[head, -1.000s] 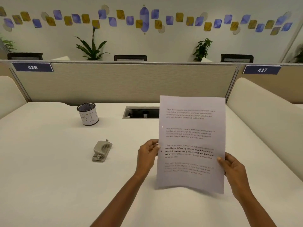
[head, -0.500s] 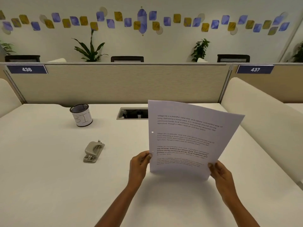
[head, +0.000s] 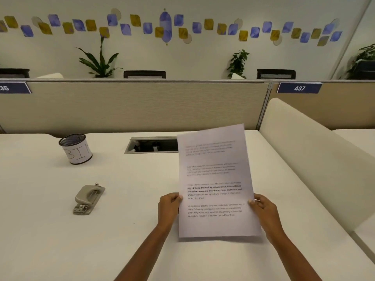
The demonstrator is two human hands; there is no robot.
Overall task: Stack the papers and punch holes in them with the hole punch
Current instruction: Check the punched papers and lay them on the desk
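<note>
I hold the stack of printed papers (head: 215,179) upright above the white desk, its bottom edge close to the surface. My left hand (head: 169,207) pinches the stack's left edge and my right hand (head: 263,209) grips its right edge, both in the lower half of the sheet. The grey hole punch (head: 88,198) lies flat on the desk to the left, well apart from my left hand. No holes show along the left edge in this slightly blurred view.
A black mesh cup labelled BIN (head: 76,149) stands at the back left. A cable slot (head: 152,145) is cut into the desk (head: 60,240) behind the papers. A beige partition (head: 132,106) closes the back, and a cream divider (head: 308,159) rises on the right.
The papers swung from a tilted, rotated pose back upright and dropped lower toward the desk. Both hands kept their hold on the edges. The hole punch stayed put.
</note>
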